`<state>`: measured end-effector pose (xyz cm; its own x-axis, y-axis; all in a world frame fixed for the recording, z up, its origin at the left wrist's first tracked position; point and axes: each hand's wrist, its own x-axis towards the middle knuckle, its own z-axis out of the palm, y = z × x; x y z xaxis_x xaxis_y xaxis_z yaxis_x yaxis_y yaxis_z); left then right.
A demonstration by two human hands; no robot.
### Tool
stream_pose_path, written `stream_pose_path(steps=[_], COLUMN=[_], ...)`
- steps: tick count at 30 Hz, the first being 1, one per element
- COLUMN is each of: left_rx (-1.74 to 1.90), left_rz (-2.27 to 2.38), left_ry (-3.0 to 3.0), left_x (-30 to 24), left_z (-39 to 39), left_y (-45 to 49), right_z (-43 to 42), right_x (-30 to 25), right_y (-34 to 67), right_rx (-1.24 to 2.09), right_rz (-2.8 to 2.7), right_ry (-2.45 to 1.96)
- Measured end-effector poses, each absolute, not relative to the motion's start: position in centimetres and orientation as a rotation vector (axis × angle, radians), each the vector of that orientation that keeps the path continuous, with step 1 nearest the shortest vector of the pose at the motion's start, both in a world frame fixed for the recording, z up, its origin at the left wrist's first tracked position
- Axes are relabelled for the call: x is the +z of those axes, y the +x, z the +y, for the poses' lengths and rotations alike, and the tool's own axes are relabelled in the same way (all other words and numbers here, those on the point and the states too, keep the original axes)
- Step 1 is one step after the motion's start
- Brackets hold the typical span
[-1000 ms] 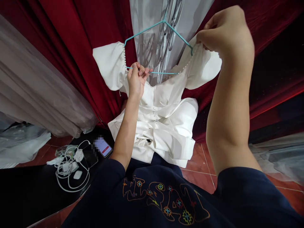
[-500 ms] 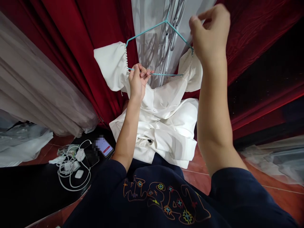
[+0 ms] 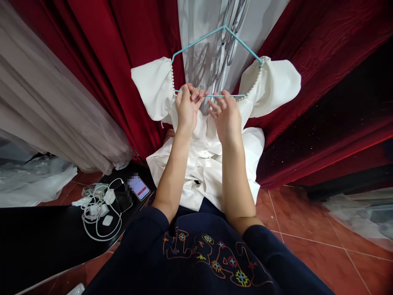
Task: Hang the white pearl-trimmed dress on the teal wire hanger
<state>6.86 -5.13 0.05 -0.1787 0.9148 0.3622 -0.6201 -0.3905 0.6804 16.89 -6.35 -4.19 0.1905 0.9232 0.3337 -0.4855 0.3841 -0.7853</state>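
Observation:
A white dress (image 3: 211, 159) with puffed sleeves and a pearl-trimmed neckline hangs on a teal wire hanger (image 3: 211, 35) in front of me. My left hand (image 3: 186, 107) is closed, pinching the hanger's lower bar and the neckline at the left. My right hand (image 3: 225, 114) is just below the middle of that bar, fingers loosely spread and curled, touching the pearl edge; it looks slightly blurred. The dress's skirt bunches up against my dark blue shirt.
Red velvet curtains (image 3: 101, 61) hang behind, with a grey sheer curtain (image 3: 39, 110) at left and a silver garment (image 3: 211, 49) behind the hanger. A black table (image 3: 37, 241) at lower left carries a phone (image 3: 139, 186), white cables and chargers (image 3: 98, 209). Red tile floor (image 3: 307, 229) lies at right.
My right hand let go of the dress's right shoulder and came down to the centre of the neckline beside my left hand. The right sleeve now hangs puffed out on the hanger.

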Motion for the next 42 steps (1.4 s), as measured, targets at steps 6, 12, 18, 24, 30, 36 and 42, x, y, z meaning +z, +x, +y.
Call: stream_pose_path(steps=[6,12,18,24,30,36,42], left_rx=[1.692,1.658,2.241,1.987,1.922,2.172,2.223], left_rz=[0.443,0.74,0.96,0.964,1.016,1.299,1.094], left_ry=[0.948,1.042,1.08,1.371,1.578,1.443,1.196], left_x=[-0.6,-5.0,-3.7,1.0,3.2,3.2,-4.1], left_z=[-5.9,-7.1,-6.4,-3.5,-0.2,-0.1,-1.5], left_y=[6.3,5.3,4.5,1.1,-2.4,-7.5,-6.2], right_z=[-5.1,-5.1,-5.9,-6.4,-6.0,-4.9,-4.8], right_x=[-4.1,-5.0,-4.4,-3.7,-3.5,-3.8,-4.2], right_y=[17.1,19.0,19.0,18.5,18.0,17.9,16.8], right_rx=[1.064,1.119,1.127,1.105,1.057,0.964,0.966], right_rz=[-0.9,-0.889,-0.901,-0.905,-0.849,-0.877,-0.886], right_ry=[-0.455,-0.4,-0.418,-0.491,-0.411,-0.481,-0.484])
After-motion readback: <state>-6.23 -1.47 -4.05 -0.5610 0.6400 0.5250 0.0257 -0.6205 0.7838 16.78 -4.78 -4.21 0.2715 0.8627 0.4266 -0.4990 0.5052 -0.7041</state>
